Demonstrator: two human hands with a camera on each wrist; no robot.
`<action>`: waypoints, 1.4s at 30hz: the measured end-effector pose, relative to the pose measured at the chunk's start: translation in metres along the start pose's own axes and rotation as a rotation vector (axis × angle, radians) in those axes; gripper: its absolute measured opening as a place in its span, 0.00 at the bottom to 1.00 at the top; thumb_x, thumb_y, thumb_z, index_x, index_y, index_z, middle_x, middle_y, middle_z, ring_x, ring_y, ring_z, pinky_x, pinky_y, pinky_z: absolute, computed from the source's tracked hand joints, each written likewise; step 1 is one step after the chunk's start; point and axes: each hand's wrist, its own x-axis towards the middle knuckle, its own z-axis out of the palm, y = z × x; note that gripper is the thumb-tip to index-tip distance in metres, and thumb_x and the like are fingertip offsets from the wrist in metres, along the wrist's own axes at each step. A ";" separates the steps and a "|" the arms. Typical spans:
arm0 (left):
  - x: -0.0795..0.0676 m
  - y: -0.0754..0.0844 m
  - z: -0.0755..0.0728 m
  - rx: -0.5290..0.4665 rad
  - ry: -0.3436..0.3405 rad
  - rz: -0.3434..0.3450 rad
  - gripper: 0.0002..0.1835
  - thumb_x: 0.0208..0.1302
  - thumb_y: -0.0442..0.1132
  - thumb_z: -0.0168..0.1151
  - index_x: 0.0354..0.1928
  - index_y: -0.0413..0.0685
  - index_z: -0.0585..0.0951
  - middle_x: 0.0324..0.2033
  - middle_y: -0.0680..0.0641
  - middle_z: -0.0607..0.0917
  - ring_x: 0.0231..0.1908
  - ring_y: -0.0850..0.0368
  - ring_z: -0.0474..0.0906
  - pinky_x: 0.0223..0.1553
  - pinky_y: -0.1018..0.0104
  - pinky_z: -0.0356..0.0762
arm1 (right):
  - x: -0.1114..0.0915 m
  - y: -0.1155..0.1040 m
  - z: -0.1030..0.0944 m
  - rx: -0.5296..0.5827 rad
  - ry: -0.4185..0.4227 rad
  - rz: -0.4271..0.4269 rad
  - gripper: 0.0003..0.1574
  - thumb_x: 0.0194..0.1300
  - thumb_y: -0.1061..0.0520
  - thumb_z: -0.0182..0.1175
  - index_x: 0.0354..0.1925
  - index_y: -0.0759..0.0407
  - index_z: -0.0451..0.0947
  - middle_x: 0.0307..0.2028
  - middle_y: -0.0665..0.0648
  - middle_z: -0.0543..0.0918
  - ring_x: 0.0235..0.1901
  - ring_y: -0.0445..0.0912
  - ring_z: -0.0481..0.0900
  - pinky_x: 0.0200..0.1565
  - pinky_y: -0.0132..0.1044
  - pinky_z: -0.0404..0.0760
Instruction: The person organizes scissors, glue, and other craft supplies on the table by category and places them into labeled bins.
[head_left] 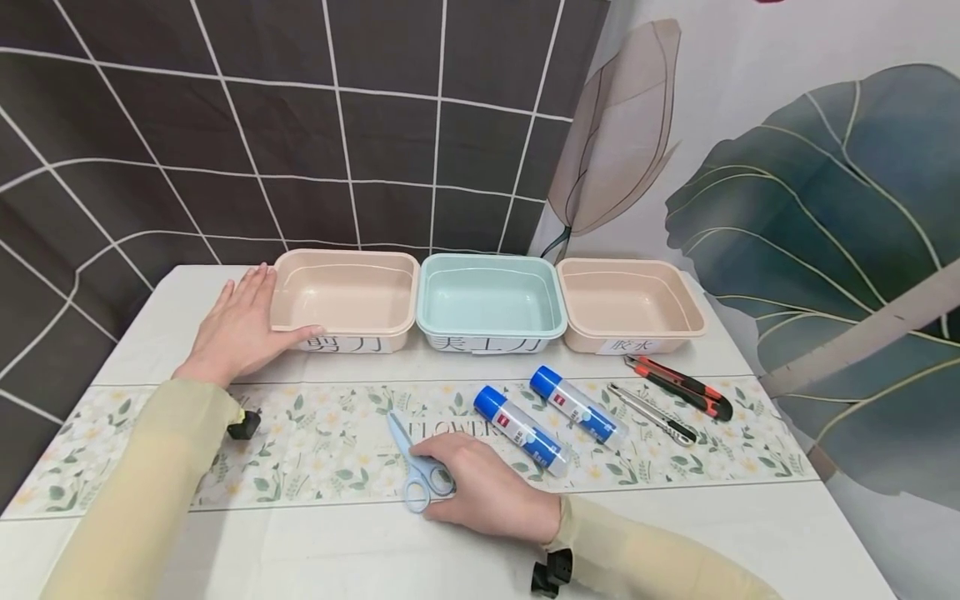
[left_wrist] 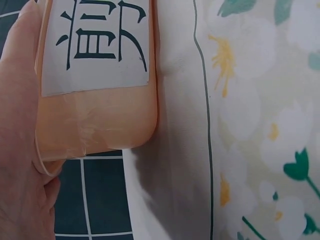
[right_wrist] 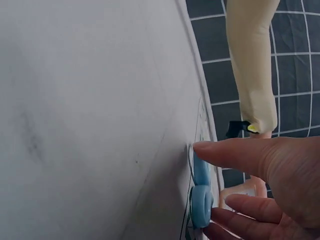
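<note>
My left hand (head_left: 238, 325) rests against the left end of a pink plastic box (head_left: 345, 257), fingers straight along its side and thumb at the front rim. The box's front label (left_wrist: 100, 45) bears dark characters. Light blue scissors (head_left: 417, 473) lie on the table, blades pointing away from me. My right hand (head_left: 495, 492) is at their handles, the thumb by the near ring and a finger by the pivot. In the right wrist view, thumb and fingers of the right hand (right_wrist: 270, 185) lie around the blue handle rings (right_wrist: 201, 206).
A light blue box (head_left: 491, 260) and another pink box (head_left: 630, 265) continue the row. Two glue sticks (head_left: 521, 431) (head_left: 577, 408) lie right of the scissors, then a silver utility knife (head_left: 652, 414) and a red-black utility knife (head_left: 682, 387). A dark checked cloth (head_left: 390, 133) hangs behind.
</note>
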 end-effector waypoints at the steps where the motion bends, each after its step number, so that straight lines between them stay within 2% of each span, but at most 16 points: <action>1: 0.000 0.000 0.000 -0.002 0.000 -0.001 0.67 0.61 0.76 0.56 0.78 0.28 0.43 0.77 0.28 0.46 0.77 0.36 0.39 0.77 0.48 0.26 | 0.001 0.000 0.000 -0.007 0.004 -0.007 0.45 0.51 0.51 0.81 0.65 0.57 0.76 0.59 0.51 0.81 0.60 0.43 0.76 0.65 0.36 0.72; 10: 0.000 0.001 0.000 0.006 -0.009 -0.008 0.67 0.60 0.77 0.57 0.78 0.27 0.43 0.77 0.28 0.47 0.77 0.35 0.40 0.77 0.46 0.28 | 0.010 -0.005 0.004 -0.069 0.017 -0.010 0.51 0.48 0.43 0.82 0.65 0.59 0.76 0.52 0.49 0.80 0.52 0.39 0.76 0.58 0.31 0.76; 18: 0.001 0.001 -0.001 0.017 -0.004 0.002 0.67 0.61 0.76 0.56 0.78 0.27 0.43 0.77 0.28 0.48 0.77 0.34 0.40 0.76 0.45 0.30 | 0.015 -0.004 -0.006 -0.115 -0.030 0.060 0.45 0.50 0.51 0.79 0.65 0.59 0.77 0.53 0.50 0.80 0.52 0.42 0.76 0.58 0.34 0.77; 23: 0.002 0.001 -0.001 0.020 -0.006 -0.002 0.67 0.60 0.76 0.57 0.78 0.27 0.43 0.77 0.27 0.47 0.77 0.34 0.41 0.76 0.45 0.29 | 0.018 0.002 -0.012 -0.163 -0.029 0.059 0.43 0.51 0.49 0.79 0.63 0.59 0.78 0.54 0.51 0.80 0.56 0.46 0.77 0.62 0.38 0.75; 27: 0.002 0.001 -0.001 0.018 -0.008 -0.003 0.68 0.60 0.76 0.57 0.78 0.27 0.43 0.77 0.27 0.47 0.77 0.34 0.41 0.76 0.47 0.27 | 0.022 0.006 -0.015 -0.165 -0.044 0.036 0.40 0.52 0.46 0.80 0.61 0.59 0.80 0.52 0.51 0.81 0.50 0.43 0.78 0.56 0.35 0.78; 30: 0.002 0.002 -0.001 0.019 -0.012 -0.004 0.67 0.60 0.77 0.57 0.78 0.27 0.42 0.77 0.27 0.47 0.77 0.34 0.40 0.76 0.47 0.27 | 0.025 0.006 -0.018 -0.157 -0.057 0.025 0.37 0.52 0.49 0.80 0.58 0.60 0.82 0.48 0.50 0.81 0.43 0.39 0.77 0.49 0.31 0.79; 38: 0.001 0.003 -0.003 0.014 -0.008 -0.003 0.67 0.60 0.76 0.57 0.78 0.27 0.43 0.77 0.27 0.47 0.77 0.34 0.41 0.77 0.46 0.29 | 0.033 0.004 -0.019 -0.220 -0.100 -0.008 0.35 0.41 0.50 0.81 0.50 0.58 0.87 0.39 0.47 0.79 0.33 0.37 0.72 0.35 0.25 0.75; 42: 0.001 0.004 -0.003 0.011 -0.010 -0.005 0.67 0.60 0.76 0.57 0.78 0.26 0.43 0.77 0.27 0.47 0.77 0.34 0.41 0.77 0.45 0.29 | 0.034 0.002 -0.019 -0.252 -0.109 -0.016 0.35 0.38 0.49 0.82 0.48 0.57 0.87 0.38 0.46 0.78 0.32 0.37 0.71 0.33 0.24 0.73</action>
